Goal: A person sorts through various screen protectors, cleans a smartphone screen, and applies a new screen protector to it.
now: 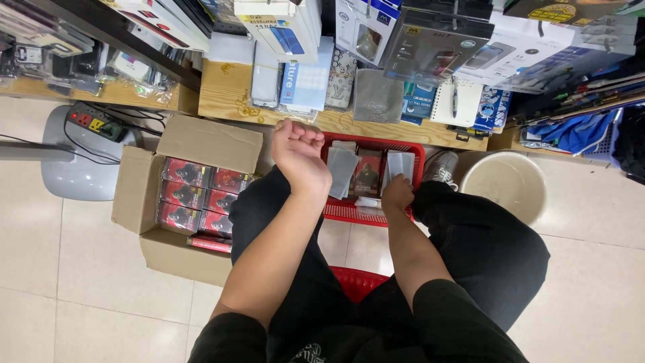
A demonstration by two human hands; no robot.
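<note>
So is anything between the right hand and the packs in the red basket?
Nothing visible. The right hand already reaches into the red basket, touching the flat packs standing there. The left hand is raised, loosely closed, apart from them.

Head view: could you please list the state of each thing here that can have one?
Left hand: raised, fingers curled, nothing visible in it.
Right hand: down in the red basket, on the packets.
Red basket: holding flat packets, some standing on edge.
Cardboard box: flaps open, red packages stacked inside.
Pale bucket: upright, nothing visible inside.
Power strip: cables plugged in.
</note>
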